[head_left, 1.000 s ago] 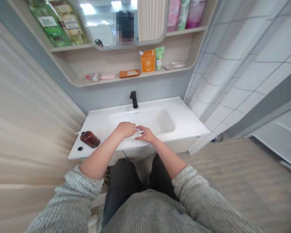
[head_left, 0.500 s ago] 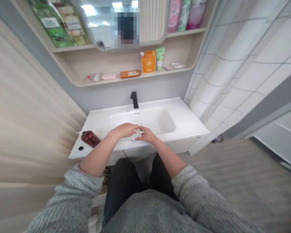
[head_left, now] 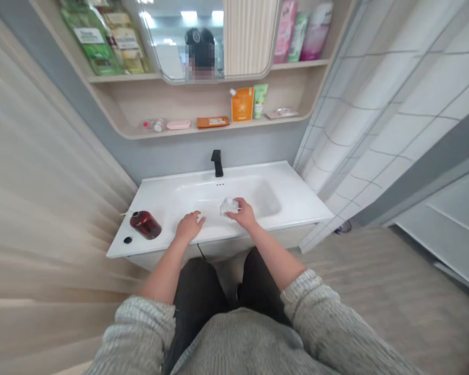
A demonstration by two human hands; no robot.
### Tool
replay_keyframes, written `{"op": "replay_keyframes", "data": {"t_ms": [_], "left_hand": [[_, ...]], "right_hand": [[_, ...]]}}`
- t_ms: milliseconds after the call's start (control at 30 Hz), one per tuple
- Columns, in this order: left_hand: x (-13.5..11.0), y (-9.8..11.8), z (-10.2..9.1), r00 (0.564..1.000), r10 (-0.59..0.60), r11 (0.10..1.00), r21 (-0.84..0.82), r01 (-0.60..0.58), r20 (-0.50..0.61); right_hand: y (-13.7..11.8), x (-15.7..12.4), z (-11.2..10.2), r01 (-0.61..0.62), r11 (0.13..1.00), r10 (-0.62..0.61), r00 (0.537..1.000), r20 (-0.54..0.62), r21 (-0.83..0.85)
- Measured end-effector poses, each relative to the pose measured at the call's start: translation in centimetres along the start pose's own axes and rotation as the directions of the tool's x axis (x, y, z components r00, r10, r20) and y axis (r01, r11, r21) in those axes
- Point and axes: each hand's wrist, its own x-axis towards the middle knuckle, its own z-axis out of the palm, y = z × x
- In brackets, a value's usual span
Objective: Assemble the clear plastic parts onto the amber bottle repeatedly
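My right hand point(head_left: 245, 213) grips a small translucent white object point(head_left: 229, 207) at its fingertips, above the basin of a white washbasin point(head_left: 297, 200). The object looks like crumpled plastic, though its exact kind is too small to tell. My left hand point(head_left: 189, 226) is apart from it, low over the basin's front edge, with nothing in its loosely spread fingers. An amber-brown bottle point(head_left: 145, 225) lies on its side on the counter to the left of that hand.
A black faucet point(head_left: 217, 163) stands at the back of the basin, with a small black cap point(head_left: 127, 240) on the left counter. A wooden shelf point(head_left: 219, 125) holds toiletries below a mirror point(head_left: 172, 47). A curtain point(head_left: 42, 182) hangs left, and tiled wall point(head_left: 375, 130) rises right.
My hands have parted. The left hand has moved away to the left and down, off the object, while the right hand keeps the object and has shifted slightly right.
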Motion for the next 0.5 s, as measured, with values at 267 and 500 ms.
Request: {"op": "replay_keyframes", "data": {"t_ms": [267,500], "left_hand": [[0.7,-0.1,0.4,0.998,0.041,0.999,0.033,-0.043,0.054],[0.9,-0.2,0.8,0.999,0.026,0.999,0.027,-0.027,0.047]], "right_hand": [[3.0,4.4,-15.0,-0.317,0.914,0.157,0.851,-0.501,-0.253],[6.5,8.8,-22.0,-0.493,0.814,0.201,0.735,-0.647,-0.307]]}}
